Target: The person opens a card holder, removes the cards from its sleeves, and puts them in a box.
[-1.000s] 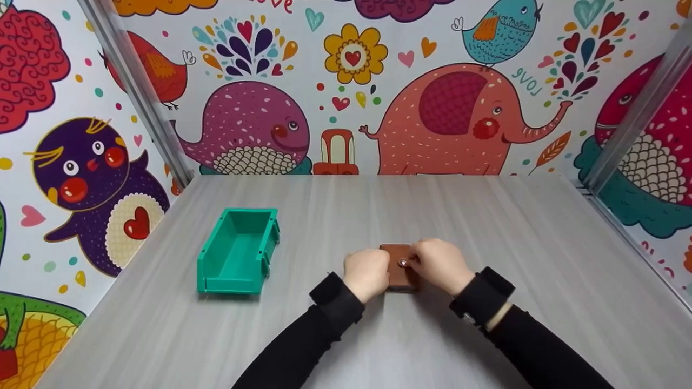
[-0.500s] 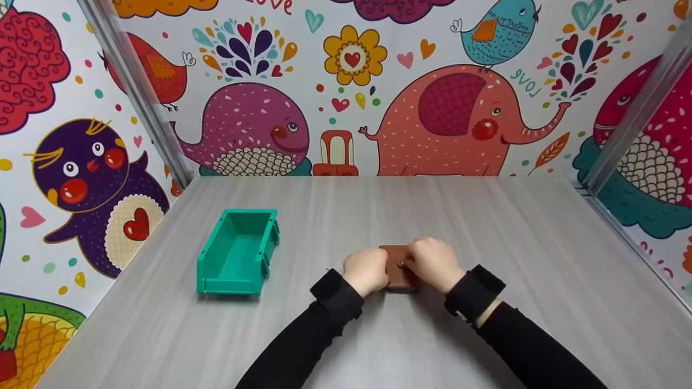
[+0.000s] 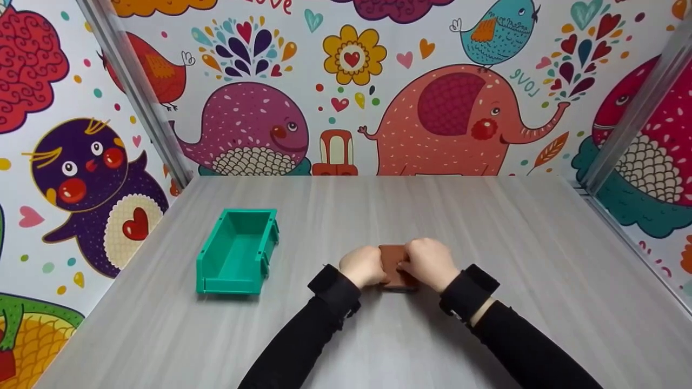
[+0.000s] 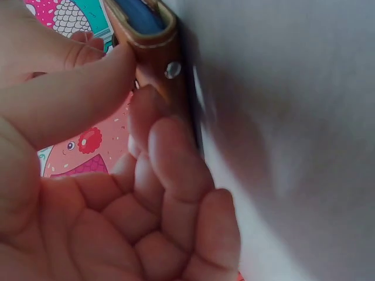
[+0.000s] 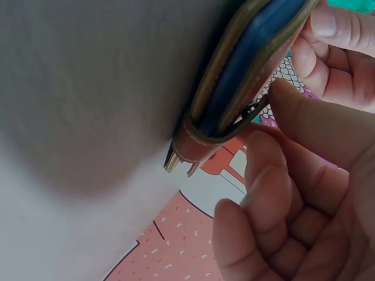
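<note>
A small brown leather wallet (image 3: 393, 255) lies on the table between the two hands. Blue inner pages or sleeves (image 5: 243, 55) show at its open edge in the right wrist view. My left hand (image 3: 361, 266) holds the wallet's left side between thumb and fingers, close to a silver stud (image 4: 173, 70). A strap (image 5: 196, 143) wraps around the other edge, its free end raised slightly off the cover. The thumb of my right hand (image 3: 431, 265) touches that free end, with the fingers curled beneath; the snap on the cover is hidden in the head view.
A green plastic bin (image 3: 238, 254) with an open top stands left of the hands. The pale wood-grain table (image 3: 486, 216) reaches back to a wall with cartoon prints (image 3: 443, 124). Metal posts (image 3: 135, 86) stand at the back corners.
My right hand has shifted slightly left over the wallet, bringing the strap end inward. The silver snap, seen earlier on the cover, is now covered. My left hand has barely moved.
</note>
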A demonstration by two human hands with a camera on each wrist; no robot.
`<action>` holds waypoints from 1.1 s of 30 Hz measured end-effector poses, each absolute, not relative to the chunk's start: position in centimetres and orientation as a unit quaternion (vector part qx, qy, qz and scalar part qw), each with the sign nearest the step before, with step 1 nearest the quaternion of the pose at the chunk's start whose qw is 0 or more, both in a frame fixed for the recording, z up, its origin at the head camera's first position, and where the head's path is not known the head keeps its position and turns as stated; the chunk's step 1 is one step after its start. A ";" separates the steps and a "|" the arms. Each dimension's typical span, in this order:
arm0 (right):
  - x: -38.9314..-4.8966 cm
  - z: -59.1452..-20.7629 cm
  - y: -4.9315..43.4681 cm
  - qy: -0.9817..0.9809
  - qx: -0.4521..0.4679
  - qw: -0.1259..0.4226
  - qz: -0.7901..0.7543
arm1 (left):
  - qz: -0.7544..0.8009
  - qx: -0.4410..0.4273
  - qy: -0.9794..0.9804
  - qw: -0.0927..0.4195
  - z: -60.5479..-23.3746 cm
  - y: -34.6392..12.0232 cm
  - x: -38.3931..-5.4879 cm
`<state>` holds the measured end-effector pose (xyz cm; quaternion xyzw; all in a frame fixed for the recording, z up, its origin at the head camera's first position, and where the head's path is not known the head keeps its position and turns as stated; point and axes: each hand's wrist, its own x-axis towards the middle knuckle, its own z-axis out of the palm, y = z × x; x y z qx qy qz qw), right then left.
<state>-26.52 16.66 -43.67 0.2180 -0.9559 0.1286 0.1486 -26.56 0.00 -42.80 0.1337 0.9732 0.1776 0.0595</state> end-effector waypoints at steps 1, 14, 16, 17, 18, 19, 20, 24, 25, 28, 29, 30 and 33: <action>-26.5 -43.6 16.6 -0.957 0.217 0.145 0.129 | 0.176 0.130 0.974 0.061 -42.8 0.0 -26.6; -26.8 -43.5 16.4 -0.959 0.210 0.136 0.136 | 0.186 0.115 0.971 0.093 -42.5 -0.1 -26.8; -26.8 -43.6 16.4 -0.957 0.213 0.140 0.139 | 0.192 0.119 0.969 0.097 -42.5 -0.1 -26.9; -26.8 -43.7 16.4 -0.956 0.216 0.142 0.139 | 0.196 0.122 0.968 0.098 -42.6 -0.1 -26.9; -26.8 -43.7 16.4 -0.954 0.221 0.145 0.140 | 0.198 0.123 0.967 0.099 -42.6 -0.2 -27.0; -26.8 -43.8 16.5 -0.953 0.226 0.147 0.140 | 0.199 0.123 0.967 0.100 -42.7 -0.2 -27.0; -26.9 -43.9 16.5 -0.951 0.232 0.151 0.140 | 0.199 0.124 0.967 0.100 -42.7 -0.2 -27.0; -26.9 -44.0 16.5 -0.945 0.250 0.156 0.140 | 0.201 0.126 0.967 0.097 -42.7 -0.2 -26.9; -27.0 -44.0 16.5 -0.945 0.253 0.156 0.139 | 0.201 0.127 0.967 0.096 -42.7 -0.2 -26.9; -27.0 -44.0 16.5 -0.945 0.254 0.155 0.135 | 0.200 0.132 0.966 0.093 -42.7 -0.2 -26.8; -27.0 -44.0 16.5 -0.945 0.254 0.157 0.132 | 0.200 0.135 0.966 0.092 -42.7 -0.2 -26.7; -27.0 -44.0 16.5 -0.945 0.255 0.160 0.130 | 0.199 0.137 0.966 0.090 -42.7 -0.2 -26.7; -27.1 -44.2 16.4 -0.943 0.258 0.169 0.122 | 0.196 0.142 0.966 0.087 -42.7 -0.3 -26.8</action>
